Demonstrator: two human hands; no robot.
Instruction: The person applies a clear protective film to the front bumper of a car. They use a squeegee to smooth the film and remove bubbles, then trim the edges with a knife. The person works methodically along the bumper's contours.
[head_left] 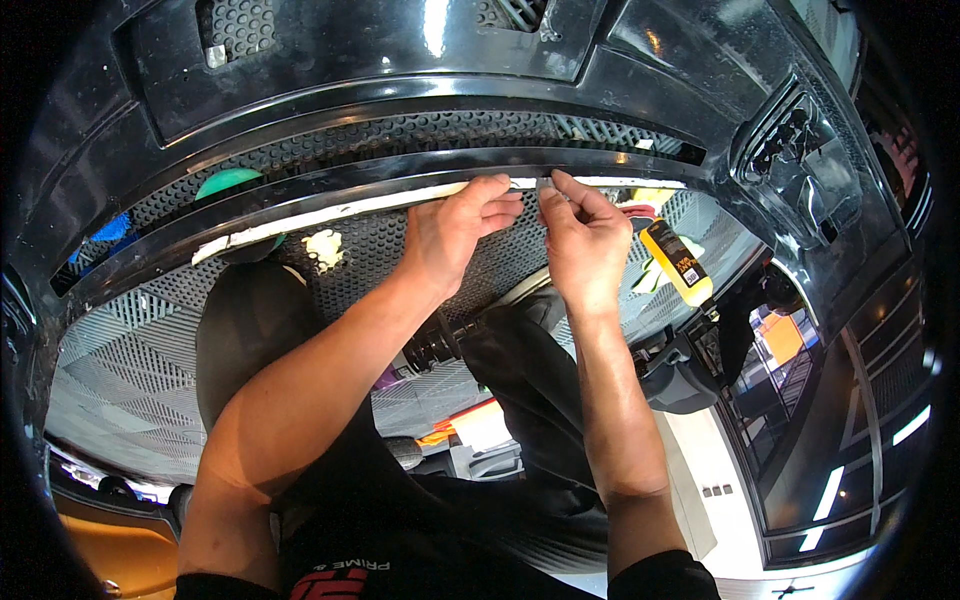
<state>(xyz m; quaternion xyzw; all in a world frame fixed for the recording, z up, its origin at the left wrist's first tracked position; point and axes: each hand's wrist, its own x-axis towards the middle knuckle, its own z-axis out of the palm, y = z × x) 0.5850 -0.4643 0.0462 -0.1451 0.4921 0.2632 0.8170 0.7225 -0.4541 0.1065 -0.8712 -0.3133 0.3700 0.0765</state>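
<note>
L hand (455, 228) half-curled, thumb & index tips at the white strip (330, 213) along the lower edge of the blk car panel (350, 62). R hand (585, 235) just beside it, thumb & index bent nearly together at same strip; fingertips too small to tell what, if anything, either grips. Yellow-and-blk bottle (676, 262) lies on the floor (130, 345), R of R hand.

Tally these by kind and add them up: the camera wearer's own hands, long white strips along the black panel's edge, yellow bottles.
Wearer's hands: 2, the left hand and the right hand
White strip: 1, partly hidden by the hands
Yellow bottle: 1
Total: 4
</note>
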